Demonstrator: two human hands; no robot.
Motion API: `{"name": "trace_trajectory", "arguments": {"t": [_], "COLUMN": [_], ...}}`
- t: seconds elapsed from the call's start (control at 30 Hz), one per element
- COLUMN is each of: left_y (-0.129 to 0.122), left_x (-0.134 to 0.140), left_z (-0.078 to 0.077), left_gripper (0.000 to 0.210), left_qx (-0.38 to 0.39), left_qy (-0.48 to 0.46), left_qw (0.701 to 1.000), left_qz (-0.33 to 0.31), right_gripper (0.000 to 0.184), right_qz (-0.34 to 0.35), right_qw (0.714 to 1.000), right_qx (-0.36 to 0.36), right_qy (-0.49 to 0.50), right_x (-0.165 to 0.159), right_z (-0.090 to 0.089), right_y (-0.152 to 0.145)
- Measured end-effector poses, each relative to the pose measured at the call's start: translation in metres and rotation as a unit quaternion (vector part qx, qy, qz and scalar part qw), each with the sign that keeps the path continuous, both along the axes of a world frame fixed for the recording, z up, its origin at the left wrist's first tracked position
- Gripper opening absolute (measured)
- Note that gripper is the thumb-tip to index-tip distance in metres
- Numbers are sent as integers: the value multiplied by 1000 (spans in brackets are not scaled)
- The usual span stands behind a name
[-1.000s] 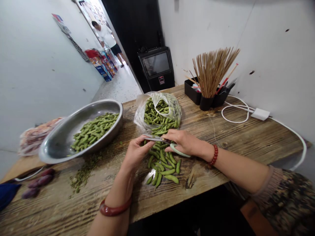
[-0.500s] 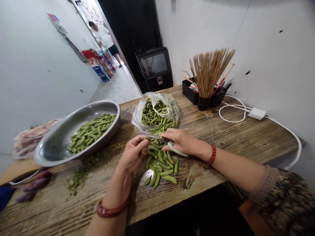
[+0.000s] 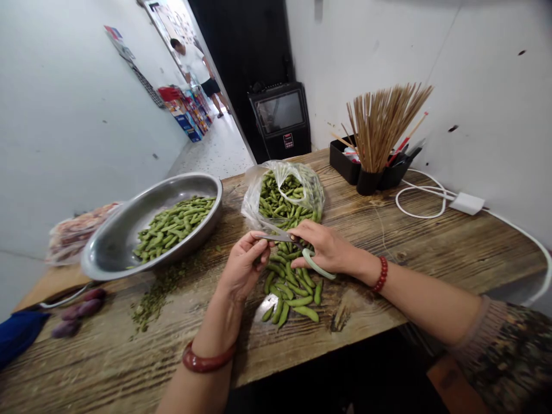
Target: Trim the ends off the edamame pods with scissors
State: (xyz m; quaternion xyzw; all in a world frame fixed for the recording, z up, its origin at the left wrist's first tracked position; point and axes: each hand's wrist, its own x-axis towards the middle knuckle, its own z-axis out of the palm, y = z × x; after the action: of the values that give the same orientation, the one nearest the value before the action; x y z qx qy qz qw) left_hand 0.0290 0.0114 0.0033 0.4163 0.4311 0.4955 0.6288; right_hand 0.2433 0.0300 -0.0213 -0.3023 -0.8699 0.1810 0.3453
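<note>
My right hand (image 3: 321, 244) grips a pair of scissors (image 3: 311, 260) by its pale green handles, with the blades pointing left. The blade tips reach the fingertips of my left hand (image 3: 245, 261), which is closed in a pinch. An edamame pod is mostly hidden in those fingers. Loose edamame pods (image 3: 297, 290) lie on the table below and between my hands. Just beyond them, a clear plastic bag (image 3: 254, 195) spills more pods toward me. To the left, a large steel basin (image 3: 112, 241) holds a heap of pods (image 3: 176, 224).
Small green trimmings (image 3: 150, 305) are scattered on the wooden table (image 3: 362, 287) below the basin. Several purple tubers (image 3: 80, 310) lie at the left. A black organizer (image 3: 342, 164) with bamboo sticks (image 3: 383, 129) and a white cable (image 3: 420, 215) are at the right. A person (image 3: 194, 63) stands beyond the doorway.
The whole view has shifted slightly, so everything appears farther right. My hands stay together, with the scissors still at my left fingertips. The green bit seen there before is now harder to see.
</note>
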Motion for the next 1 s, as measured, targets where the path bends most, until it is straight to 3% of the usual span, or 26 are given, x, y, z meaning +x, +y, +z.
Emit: {"name": "trace_trajectory", "arguments": {"t": [0.23, 0.6, 1.0], "left_y": [-2, 1, 1], "left_x": [3, -3, 0], "left_z": [-2, -3, -5], "left_gripper": [23, 26, 22], "left_qx": [12, 5, -6], "left_qy": [38, 10, 8], "left_qw": [999, 1000, 1000], "left_qz": [-36, 18, -28], "right_gripper": [58, 43, 42], "right_qz": [13, 5, -6], "right_qw": [1000, 999, 998], "right_qx": [-3, 9, 14], "right_qy": [4, -44, -53], "right_x": [0, 2, 2], "right_z": [2, 4, 4], "right_y": [-2, -2, -3]}}
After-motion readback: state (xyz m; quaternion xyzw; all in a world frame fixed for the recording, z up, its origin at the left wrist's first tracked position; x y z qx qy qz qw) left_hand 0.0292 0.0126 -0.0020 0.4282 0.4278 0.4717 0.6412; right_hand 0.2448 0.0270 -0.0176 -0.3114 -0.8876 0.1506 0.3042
